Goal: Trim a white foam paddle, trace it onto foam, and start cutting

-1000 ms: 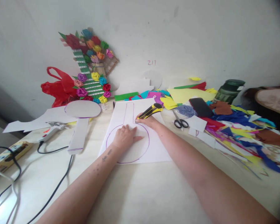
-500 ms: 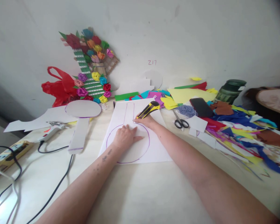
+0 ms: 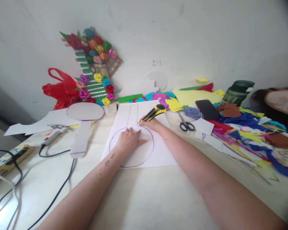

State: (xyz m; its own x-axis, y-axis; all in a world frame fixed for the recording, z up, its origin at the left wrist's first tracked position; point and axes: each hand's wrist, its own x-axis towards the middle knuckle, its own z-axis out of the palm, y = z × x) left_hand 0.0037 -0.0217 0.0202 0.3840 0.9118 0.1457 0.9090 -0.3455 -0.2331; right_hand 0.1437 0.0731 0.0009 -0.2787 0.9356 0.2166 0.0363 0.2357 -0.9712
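Note:
A white board [image 3: 163,150] lies on the table in front of me, marked in purple with a circle and two parallel lines running up from it. My left hand [image 3: 128,140] rests flat inside the circle, its fingers spread. In my right hand [image 3: 150,124] is a yellow and black utility knife [image 3: 154,112], tilted, its lower end at the right-hand line just above the circle. The blade's tip is too small to make out. Left of the board lies a cut white paddle shape [image 3: 85,111], a round piece above a strip.
Black-handled scissors [image 3: 187,126], a phone [image 3: 207,109] and coloured scraps [image 3: 252,127] lie to the right, near a green bottle [image 3: 238,92]. A glue gun [image 3: 52,135], cables and a power strip [image 3: 12,159] are at left. Paper flowers [image 3: 96,64] lean on the wall.
The top of the utility knife has shifted very slightly to the right. My left hand keeps its place on the board.

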